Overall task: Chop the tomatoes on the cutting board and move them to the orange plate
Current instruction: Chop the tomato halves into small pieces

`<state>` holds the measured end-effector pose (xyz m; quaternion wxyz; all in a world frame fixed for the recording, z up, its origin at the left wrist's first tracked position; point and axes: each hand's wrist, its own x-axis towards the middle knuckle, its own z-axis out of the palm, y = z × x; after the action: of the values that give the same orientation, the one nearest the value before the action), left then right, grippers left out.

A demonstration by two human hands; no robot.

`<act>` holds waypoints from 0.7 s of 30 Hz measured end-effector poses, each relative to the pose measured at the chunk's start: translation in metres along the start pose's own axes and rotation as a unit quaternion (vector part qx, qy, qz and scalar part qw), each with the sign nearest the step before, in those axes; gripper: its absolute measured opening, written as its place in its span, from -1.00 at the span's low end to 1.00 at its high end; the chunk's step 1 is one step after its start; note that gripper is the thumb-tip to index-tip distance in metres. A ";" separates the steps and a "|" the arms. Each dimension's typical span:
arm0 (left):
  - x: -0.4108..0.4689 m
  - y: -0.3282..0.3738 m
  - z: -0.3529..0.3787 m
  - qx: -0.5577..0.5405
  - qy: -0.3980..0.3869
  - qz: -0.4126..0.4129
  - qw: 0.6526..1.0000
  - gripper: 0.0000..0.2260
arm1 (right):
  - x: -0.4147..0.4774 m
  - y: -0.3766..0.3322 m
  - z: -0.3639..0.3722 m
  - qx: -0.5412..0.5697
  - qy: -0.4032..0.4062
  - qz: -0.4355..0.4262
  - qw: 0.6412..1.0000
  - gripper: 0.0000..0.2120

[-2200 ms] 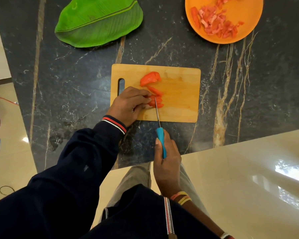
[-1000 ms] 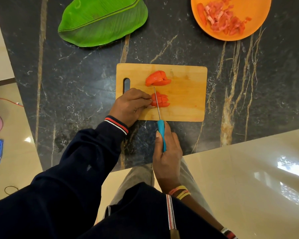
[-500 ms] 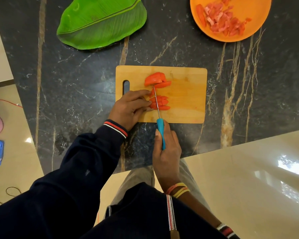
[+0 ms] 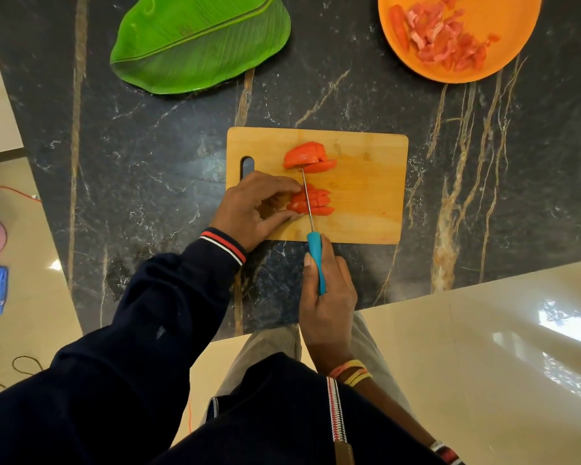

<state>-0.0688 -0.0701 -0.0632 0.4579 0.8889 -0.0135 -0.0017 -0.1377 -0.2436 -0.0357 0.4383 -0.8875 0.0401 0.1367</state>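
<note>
A wooden cutting board lies on the dark marble table. On it sit a sliced tomato cluster and, farther back, a larger tomato piece. My left hand pinches the left side of the sliced cluster with curled fingers. My right hand grips the blue handle of a knife, whose thin blade runs through the cluster toward the far piece. The orange plate at the top right holds chopped tomato pieces.
A green banana leaf plate lies at the back left of the black marble table. The table's near edge cuts diagonally just behind my right hand, with glossy floor beyond it. A blue packet and a pink object lie on the floor at the left.
The knife has been working across the tomato cluster, the blade shifting slightly forward and back. My left hand stays on the cluster. The camera moved a little.
</note>
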 end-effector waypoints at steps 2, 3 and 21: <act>-0.001 -0.001 0.001 0.001 0.014 -0.003 1.000 -0.69 | 0.000 0.000 0.001 -0.004 0.001 0.000 1.000 -0.56; -0.001 -0.002 0.003 0.008 0.022 0.004 1.000 -0.72 | 0.000 0.000 0.002 -0.007 0.001 -0.001 1.000 -0.56; -0.006 -0.004 0.013 0.012 0.098 0.019 0.995 -0.91 | -0.001 0.003 0.002 -0.007 -0.007 0.001 1.000 -0.57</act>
<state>-0.0750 -0.0781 -0.0735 0.4462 0.8898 0.0143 0.0946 -0.1394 -0.2437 -0.0391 0.4323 -0.8894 0.0372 0.1439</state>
